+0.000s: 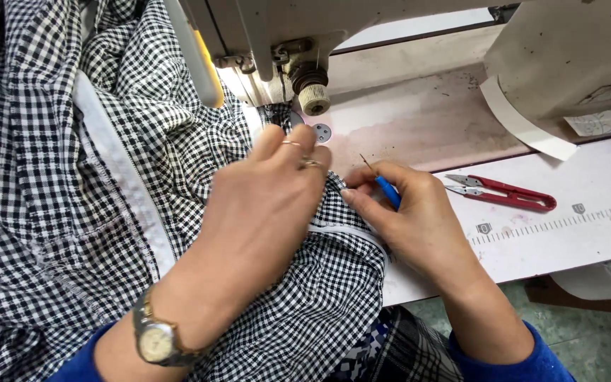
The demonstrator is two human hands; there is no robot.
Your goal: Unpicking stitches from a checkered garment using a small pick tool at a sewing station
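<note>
Gingham cloth [178, 170] bunched before machine [277, 42], on table [532, 247]. Left hand [263, 205] flat, fingers together, pinning cloth for steadiness. Right hand [411, 212] pinching blue pick [385, 185], tip up, clear of seam. Red snips [503, 192] parked just right, within reach.

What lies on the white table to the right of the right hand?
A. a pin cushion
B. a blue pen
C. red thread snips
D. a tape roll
C: red thread snips lie on the table, apart from the right hand, which holds a blue-handled tool.
</note>
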